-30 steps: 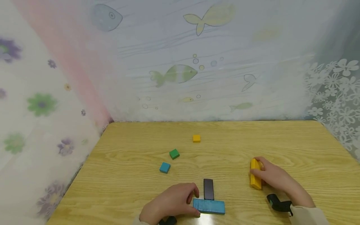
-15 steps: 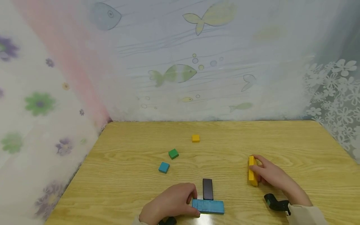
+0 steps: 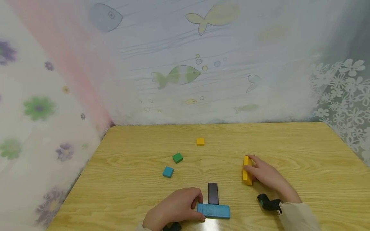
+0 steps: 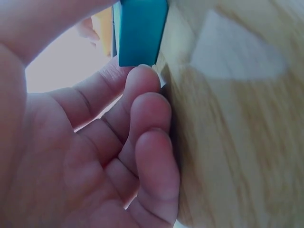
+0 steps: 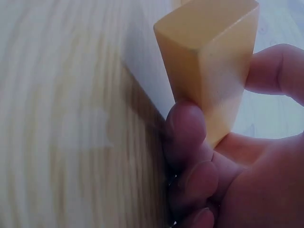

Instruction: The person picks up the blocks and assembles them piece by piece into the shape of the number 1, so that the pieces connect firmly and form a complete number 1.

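My left hand (image 3: 177, 205) pinches the left end of a long blue block (image 3: 214, 211) that lies flat on the table. In the left wrist view the end of that blue block (image 4: 141, 33) shows between thumb and fingers. A dark brown block (image 3: 213, 193) lies at right angles behind it, its near end touching or very close. My right hand (image 3: 267, 175) holds a long yellow block (image 3: 247, 170) on edge between thumb and fingers. The right wrist view shows this yellow block (image 5: 209, 57) tilted, its lower edge off the table, over a shadow.
Three small square blocks lie farther off on the wooden table (image 3: 130, 189): one blue (image 3: 168, 172), one green (image 3: 177, 158) and one yellow (image 3: 200, 141). Patterned curtains (image 3: 173, 106) hang along the table's back and left edges. Each wrist bears a black device (image 3: 268, 202).
My right hand has moved left and slightly away from me, bringing the long yellow block along and turning it more upright. The left hand and its blue block have stayed put.
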A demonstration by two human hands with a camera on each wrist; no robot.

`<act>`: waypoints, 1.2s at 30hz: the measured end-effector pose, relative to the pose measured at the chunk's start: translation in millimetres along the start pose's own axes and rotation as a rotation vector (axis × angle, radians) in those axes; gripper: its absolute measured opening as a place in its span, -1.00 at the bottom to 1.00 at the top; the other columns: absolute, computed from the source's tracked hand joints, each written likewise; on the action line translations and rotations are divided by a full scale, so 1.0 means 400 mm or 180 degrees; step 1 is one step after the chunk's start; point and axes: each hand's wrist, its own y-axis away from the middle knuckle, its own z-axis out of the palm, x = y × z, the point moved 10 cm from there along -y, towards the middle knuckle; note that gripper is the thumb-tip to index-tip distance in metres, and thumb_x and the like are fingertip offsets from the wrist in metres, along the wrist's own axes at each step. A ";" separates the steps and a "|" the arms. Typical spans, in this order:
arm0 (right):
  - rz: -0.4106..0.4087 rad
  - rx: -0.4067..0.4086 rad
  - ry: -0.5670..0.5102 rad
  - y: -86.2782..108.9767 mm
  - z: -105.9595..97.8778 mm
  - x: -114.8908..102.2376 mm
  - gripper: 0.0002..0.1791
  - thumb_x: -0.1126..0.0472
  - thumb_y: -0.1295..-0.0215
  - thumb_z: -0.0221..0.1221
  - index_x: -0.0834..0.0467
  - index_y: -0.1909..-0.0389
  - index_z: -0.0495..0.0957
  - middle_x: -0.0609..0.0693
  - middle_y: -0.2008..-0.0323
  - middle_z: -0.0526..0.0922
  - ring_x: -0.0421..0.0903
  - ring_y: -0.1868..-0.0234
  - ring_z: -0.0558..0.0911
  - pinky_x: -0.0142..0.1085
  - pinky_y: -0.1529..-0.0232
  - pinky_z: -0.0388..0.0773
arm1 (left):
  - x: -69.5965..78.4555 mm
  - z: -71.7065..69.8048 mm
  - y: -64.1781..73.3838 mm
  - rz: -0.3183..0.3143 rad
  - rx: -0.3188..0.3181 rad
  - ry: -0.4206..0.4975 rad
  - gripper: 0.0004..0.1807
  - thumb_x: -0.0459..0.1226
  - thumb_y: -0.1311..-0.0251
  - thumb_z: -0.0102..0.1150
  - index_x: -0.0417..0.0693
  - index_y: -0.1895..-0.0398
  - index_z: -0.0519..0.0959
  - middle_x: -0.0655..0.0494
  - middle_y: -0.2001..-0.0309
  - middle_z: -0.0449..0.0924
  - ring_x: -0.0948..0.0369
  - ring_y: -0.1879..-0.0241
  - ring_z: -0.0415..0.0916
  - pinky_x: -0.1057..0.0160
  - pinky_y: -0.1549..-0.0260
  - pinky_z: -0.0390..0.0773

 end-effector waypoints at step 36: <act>-0.0282 -0.0005 -0.0391 -0.078 0.056 -0.091 -0.24 -0.15 -0.23 -0.01 0.21 -0.31 0.05 0.16 0.00 0.45 0.01 0.07 0.47 0.01 0.02 0.29 | -0.010 0.000 -0.003 -0.0154 -0.0071 0.0206 -0.67 0.06 0.14 0.31 0.20 0.43 0.40 0.37 0.60 0.34 0.41 0.64 0.24 0.42 0.62 0.29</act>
